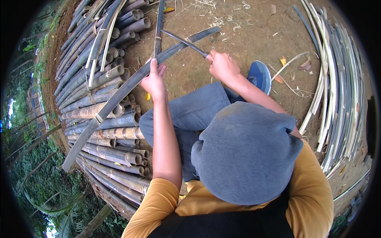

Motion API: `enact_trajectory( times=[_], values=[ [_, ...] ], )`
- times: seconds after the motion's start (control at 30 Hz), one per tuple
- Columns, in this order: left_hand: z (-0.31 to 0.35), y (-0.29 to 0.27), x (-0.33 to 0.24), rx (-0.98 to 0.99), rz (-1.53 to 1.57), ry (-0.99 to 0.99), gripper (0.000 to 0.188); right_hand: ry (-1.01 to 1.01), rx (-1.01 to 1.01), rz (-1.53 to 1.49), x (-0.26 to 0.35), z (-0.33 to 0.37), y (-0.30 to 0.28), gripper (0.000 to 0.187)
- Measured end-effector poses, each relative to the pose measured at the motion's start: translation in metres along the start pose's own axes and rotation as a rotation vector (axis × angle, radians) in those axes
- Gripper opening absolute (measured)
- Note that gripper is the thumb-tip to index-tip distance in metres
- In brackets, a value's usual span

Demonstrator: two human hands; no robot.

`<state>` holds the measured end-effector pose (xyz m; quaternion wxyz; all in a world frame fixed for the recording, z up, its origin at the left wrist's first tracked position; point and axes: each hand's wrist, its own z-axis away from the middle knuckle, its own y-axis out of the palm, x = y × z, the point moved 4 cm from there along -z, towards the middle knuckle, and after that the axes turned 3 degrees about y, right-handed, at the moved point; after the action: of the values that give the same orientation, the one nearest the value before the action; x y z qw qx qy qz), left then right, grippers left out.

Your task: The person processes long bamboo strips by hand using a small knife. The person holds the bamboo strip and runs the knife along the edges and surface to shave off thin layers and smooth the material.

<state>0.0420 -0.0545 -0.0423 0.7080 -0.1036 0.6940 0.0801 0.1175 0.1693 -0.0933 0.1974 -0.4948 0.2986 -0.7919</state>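
A long, dark split bamboo strip (129,85) runs slantwise from the lower left to the upper middle. Around its middle my left hand (154,81) is closed, the thumb lying up along it. My right hand (223,66) grips the handle of a knife (178,38), whose narrow dark blade points left and crosses the strip near its far end. The blade's tip comes close to a second dark bamboo strip (159,25), which stretches away from my left hand toward the top edge. Whether that second strip touches my left hand I cannot tell.
At left lies a big stack of bamboo poles (119,133), with several pale split strips (104,47) across its top. Long thin strips (331,91) are bundled at right. Shavings (238,27) and fallen leaves (283,60) dot the dirt ground (190,65).
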Motion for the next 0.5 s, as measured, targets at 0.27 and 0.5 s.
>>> enact_trajectory(
  times=[0.27,0.5],
  values=[
    [0.002,0.001,0.001,-0.021,-0.005,-0.008,0.031,-0.039,-0.009,0.001,-0.008,-0.003,0.004,0.015],
    [0.009,-0.002,0.003,-0.005,-0.005,-0.009,0.032,0.170,0.157,0.022,-0.023,-0.018,0.002,0.020]
  ],
)
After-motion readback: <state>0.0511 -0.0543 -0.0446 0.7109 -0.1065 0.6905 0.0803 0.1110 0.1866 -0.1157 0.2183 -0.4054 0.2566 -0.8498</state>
